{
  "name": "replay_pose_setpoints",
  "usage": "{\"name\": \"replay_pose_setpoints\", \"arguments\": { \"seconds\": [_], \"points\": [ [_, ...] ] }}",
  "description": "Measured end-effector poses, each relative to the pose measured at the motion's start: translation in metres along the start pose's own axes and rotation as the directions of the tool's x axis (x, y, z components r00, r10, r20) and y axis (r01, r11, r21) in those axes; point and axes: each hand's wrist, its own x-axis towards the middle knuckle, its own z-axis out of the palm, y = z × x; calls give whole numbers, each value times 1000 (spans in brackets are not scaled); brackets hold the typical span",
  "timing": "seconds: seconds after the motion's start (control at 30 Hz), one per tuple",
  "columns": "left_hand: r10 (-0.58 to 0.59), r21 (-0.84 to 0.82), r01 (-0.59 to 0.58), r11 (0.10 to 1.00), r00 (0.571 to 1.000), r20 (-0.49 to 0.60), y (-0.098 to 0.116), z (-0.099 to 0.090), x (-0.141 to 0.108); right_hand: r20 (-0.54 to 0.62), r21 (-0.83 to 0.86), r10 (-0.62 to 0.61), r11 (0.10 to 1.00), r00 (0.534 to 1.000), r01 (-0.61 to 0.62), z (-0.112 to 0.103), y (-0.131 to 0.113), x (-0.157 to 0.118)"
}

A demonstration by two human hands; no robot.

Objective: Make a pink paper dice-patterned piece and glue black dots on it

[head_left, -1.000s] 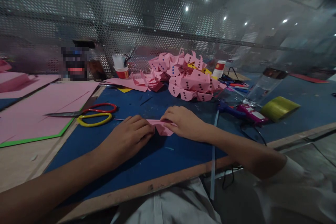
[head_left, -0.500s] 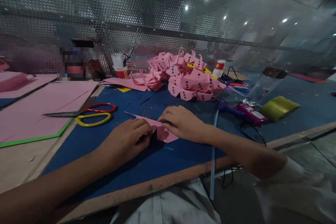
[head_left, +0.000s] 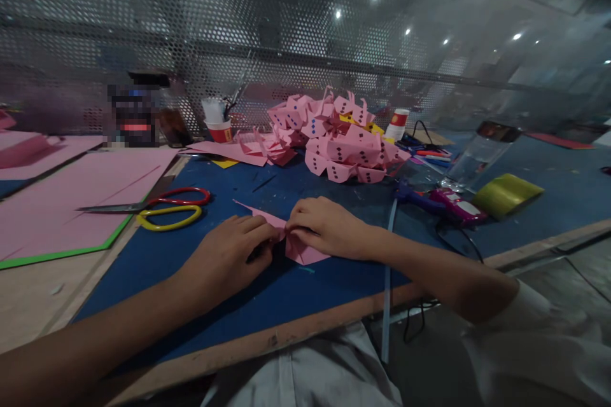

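A folded pink paper piece (head_left: pixel 308 253) lies low over the blue mat, its thin pointed end reaching up and left. My left hand (head_left: pixel 233 248) is closed on its left part, the fingertips pinching near the middle. From the right, my right hand (head_left: pixel 329 226) grips the same paper close to my left fingertips, covering part of it. Behind my hands stands a pile of folded pink paper pieces (head_left: pixel 353 146) with dark diamond marks. Scissors (head_left: pixel 169 217) with red and yellow handles lie left of my hands, blades on a pink sheet.
Large pink sheets (head_left: pixel 86 197) lie at the left. A paper cup (head_left: pixel 219 130) holds tools at the back. On the right are a glue gun (head_left: pixel 458 206), a yellow roll (head_left: pixel 508 196) and a clear jar (head_left: pixel 482 156). A pale strip (head_left: pixel 389 292) crosses the table's front edge.
The pink paper has shifted slightly right and toward me. My right fingertips have moved a little left and down, closer to my left fingertips.
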Motion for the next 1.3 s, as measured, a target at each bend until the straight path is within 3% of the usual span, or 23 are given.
{"name": "replay_pose_setpoints", "arguments": {
  "seconds": [0.2,0.5,0.87,1.3],
  "points": [
    [-38,-40,37,999,999,-31,2,-2,2,-9,42,29,999,1000,-29,2,1,2],
    [-122,-119,121,985,993,5,-1,0,1,49,110,66,991,997,-71,-5,4,13],
    [-207,-210,206,956,978,20,-2,0,0,89,318,117,938,989,-140,0,7,20],
    [-216,-242,218,945,976,34,-1,-1,1,69,307,113,943,991,-129,3,9,22]
  ]
}}
